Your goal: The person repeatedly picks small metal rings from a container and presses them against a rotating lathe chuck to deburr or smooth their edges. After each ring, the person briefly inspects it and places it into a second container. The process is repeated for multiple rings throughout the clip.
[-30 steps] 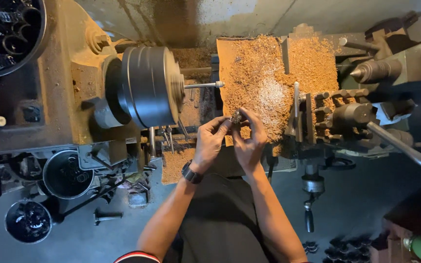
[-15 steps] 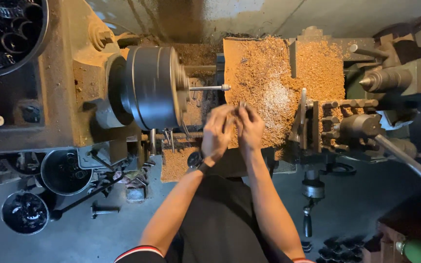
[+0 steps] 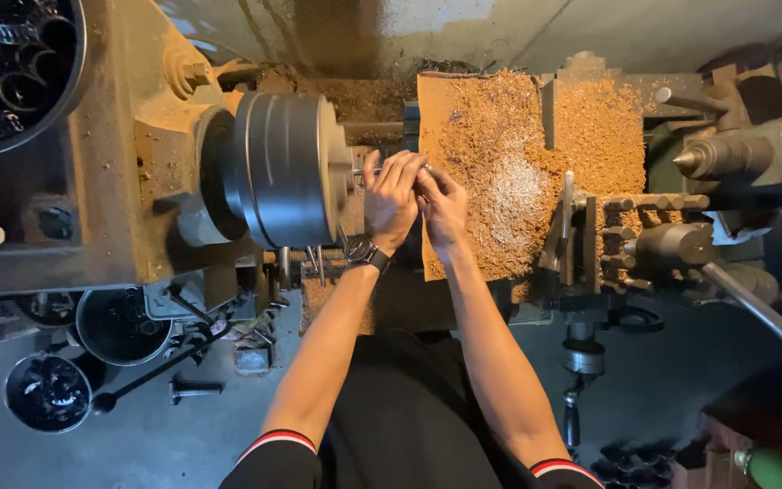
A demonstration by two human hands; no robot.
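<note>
Head view: both hands are up at the lathe chuck (image 3: 287,167), higher and closer to the rod than a second ago, when they were lower over the carriage fiddling with something small. Left hand (image 3: 391,201), wristwatch (image 3: 366,254) on it, has fingers curled around the thin metal rod (image 3: 364,171) sticking out of the chuck face. Right hand (image 3: 441,201) is pressed against the left, fingertips pinched at the rod's free end; probably gripping a small part there, but the fingers hide it, so I can't tell for sure. The rod sits horizontal, one end in the chuck, the other buried in the hands. Shift means work has gone from handling the piece to working on the rod tip. Swarf-covered tray (image 3: 518,181) sits just behind the hands, tool post (image 3: 608,226) to the right, tailstock centre (image 3: 690,158) well apart.
</note>
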